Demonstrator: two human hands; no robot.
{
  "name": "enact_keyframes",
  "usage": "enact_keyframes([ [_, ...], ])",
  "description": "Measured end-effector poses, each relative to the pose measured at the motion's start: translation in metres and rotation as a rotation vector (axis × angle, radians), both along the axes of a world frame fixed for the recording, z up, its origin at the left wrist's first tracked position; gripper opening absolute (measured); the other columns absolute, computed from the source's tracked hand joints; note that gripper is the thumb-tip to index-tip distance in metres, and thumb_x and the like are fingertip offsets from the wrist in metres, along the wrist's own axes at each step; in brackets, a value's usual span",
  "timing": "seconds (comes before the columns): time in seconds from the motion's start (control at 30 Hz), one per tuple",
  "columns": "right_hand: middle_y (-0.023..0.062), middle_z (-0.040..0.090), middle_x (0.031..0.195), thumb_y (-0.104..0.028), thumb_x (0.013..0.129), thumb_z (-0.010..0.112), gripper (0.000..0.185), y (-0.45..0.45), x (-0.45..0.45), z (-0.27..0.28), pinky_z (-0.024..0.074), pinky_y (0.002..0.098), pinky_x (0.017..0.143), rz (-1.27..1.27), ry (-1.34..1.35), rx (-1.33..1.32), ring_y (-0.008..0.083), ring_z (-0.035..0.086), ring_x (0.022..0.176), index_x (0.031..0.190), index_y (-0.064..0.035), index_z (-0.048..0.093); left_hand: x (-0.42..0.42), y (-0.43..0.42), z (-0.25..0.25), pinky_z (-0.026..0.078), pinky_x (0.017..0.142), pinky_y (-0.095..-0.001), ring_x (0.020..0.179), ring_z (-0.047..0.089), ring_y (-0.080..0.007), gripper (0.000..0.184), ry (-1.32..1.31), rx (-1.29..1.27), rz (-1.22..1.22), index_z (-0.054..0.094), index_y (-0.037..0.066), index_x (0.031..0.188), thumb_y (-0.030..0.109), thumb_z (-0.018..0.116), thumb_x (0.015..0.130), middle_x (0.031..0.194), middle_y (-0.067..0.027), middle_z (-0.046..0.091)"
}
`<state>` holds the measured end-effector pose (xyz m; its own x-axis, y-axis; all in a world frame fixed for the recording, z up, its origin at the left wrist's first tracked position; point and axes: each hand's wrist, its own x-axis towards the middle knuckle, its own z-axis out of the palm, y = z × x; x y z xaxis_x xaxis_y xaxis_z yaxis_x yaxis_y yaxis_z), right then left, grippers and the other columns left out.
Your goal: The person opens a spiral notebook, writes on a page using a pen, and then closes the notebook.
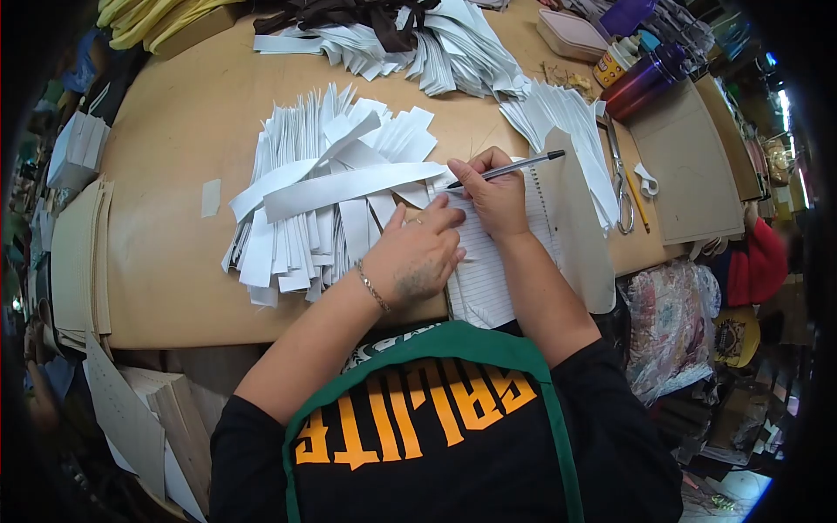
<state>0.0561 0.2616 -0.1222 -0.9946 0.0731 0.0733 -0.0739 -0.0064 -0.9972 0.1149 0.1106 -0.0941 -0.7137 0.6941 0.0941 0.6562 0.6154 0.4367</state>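
Right of the frame's centre, the right hand (495,196) has its grip pinching a pen (527,165), likely light, stiff and best held near its tip, the left hand (414,253) loosely spread by the notebook (491,283).

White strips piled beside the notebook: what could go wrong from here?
The pen in the right hand points close to the end of a long strip, so it might leave a stray mark. The pile lies loose and uneven beside the left hand, so a nudge could perhaps scatter some strips.
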Motion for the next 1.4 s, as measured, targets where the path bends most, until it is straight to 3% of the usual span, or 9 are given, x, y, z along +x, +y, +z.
enact_keyframes([
  [0.17, -0.0022, 0.049, 0.058, -0.011, 0.074, 0.070, 0.027, 0.000, -0.001, -0.002, 0.0335, 0.0169, 0.043, -0.034, 0.059, 0.122, 0.0026, 0.042, 0.048, 0.065, -0.0081, 0.045, -0.005, 0.000, 0.001, 0.032, 0.090, -0.0459, 0.123, 0.034, -0.0249, 0.027, -0.041, -0.045, -0.011, 0.056, -0.001, 0.087, 0.022, 0.041, 0.087, 0.122, -0.0089, 0.043],
  [0.27, 0.0019, 0.052, 0.055, -0.016, 0.072, 0.070, 0.026, 0.000, -0.001, -0.001, 0.0395, 0.0230, 0.047, -0.031, 0.032, 0.189, 0.0070, 0.046, 0.051, 0.063, -0.0037, 0.048, -0.004, -0.001, -0.002, 0.033, 0.089, -0.0442, 0.122, 0.035, -0.0244, 0.026, -0.017, -0.042, -0.003, 0.056, -0.001, 0.085, 0.021, 0.042, 0.087, 0.122, -0.0090, 0.044],
  [0.57, 0.0044, 0.054, 0.056, -0.017, 0.072, 0.069, 0.026, -0.001, -0.001, 0.001, 0.0407, 0.0242, 0.047, -0.016, 0.027, 0.249, 0.0088, 0.050, 0.052, 0.063, -0.0031, 0.049, -0.003, -0.001, -0.005, 0.033, 0.088, -0.0410, 0.121, 0.036, -0.0243, 0.026, -0.001, -0.013, -0.004, 0.057, 0.000, 0.083, 0.021, 0.043, 0.086, 0.122, -0.0099, 0.044],
  [0.87, 0.0035, 0.053, 0.056, -0.015, 0.073, 0.068, 0.024, 0.000, 0.001, 0.004, 0.0400, 0.0239, 0.047, -0.023, 0.051, 0.260, 0.0083, 0.049, 0.052, 0.064, -0.0028, 0.049, -0.003, 0.000, -0.007, 0.032, 0.087, -0.0411, 0.121, 0.036, -0.0244, 0.024, 0.028, -0.007, 0.002, 0.057, 0.000, 0.081, 0.020, 0.043, 0.086, 0.121, -0.0102, 0.044],
  [0.97, 0.0001, 0.051, 0.057, -0.013, 0.075, 0.067, 0.024, 0.003, -0.002, -0.002, 0.0380, 0.0203, 0.045, -0.018, 0.011, 0.105, 0.0047, 0.045, 0.051, 0.064, -0.0050, 0.047, -0.003, 0.000, -0.006, 0.032, 0.087, -0.0411, 0.122, 0.036, -0.0244, 0.024, 0.009, 0.010, 0.002, 0.056, 0.000, 0.081, 0.019, 0.043, 0.086, 0.121, -0.0102, 0.044],
  [1.4, -0.0001, 0.050, 0.057, -0.013, 0.075, 0.067, 0.025, 0.000, 0.001, 0.003, 0.0378, 0.0211, 0.045, -0.022, 0.058, 0.222, 0.0048, 0.045, 0.052, 0.064, -0.0047, 0.047, -0.004, 0.001, -0.002, 0.032, 0.088, -0.0432, 0.123, 0.035, -0.0251, 0.023, -0.014, -0.009, 0.004, 0.056, -0.001, 0.082, 0.018, 0.043, 0.086, 0.121, -0.0103, 0.045],
])
